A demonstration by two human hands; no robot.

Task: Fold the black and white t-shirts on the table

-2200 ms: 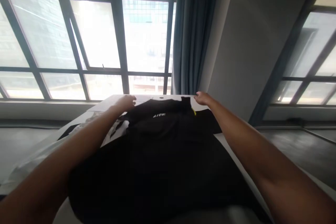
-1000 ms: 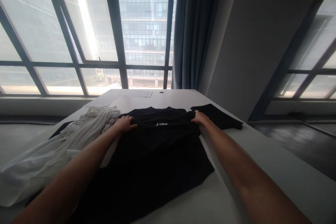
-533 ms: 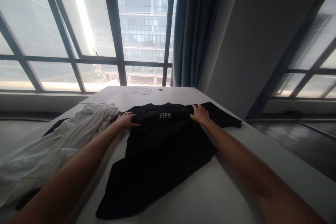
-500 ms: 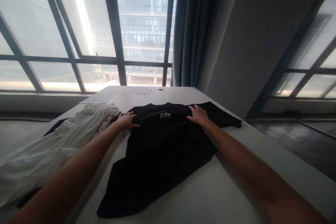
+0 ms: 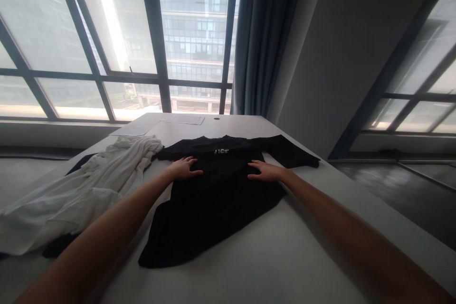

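A black shirt (image 5: 217, 194) lies spread on the white table (image 5: 270, 256), its neck toward the window and small white lettering across the upper part. One sleeve reaches out to the right; the lower hem slants toward me on the left. My left hand (image 5: 184, 168) rests on the shirt's left side, fingers stretched and apart. On the right side my right hand (image 5: 264, 171) lies on the cloth, its fingers also spread. Neither hand grips the fabric. Part of the lettering is hidden by a fold.
A heap of white cloth (image 5: 96, 190) with dark fabric under it lies on the left of the table, near my left forearm. Sheets of paper (image 5: 190, 119) lie at the far end. A blue-grey curtain (image 5: 265, 42) hangs beside the window.
Both hands have slid over the shirt toward me and closer together. The lettering has become partly folded over, and the lower hem has shifted slightly.
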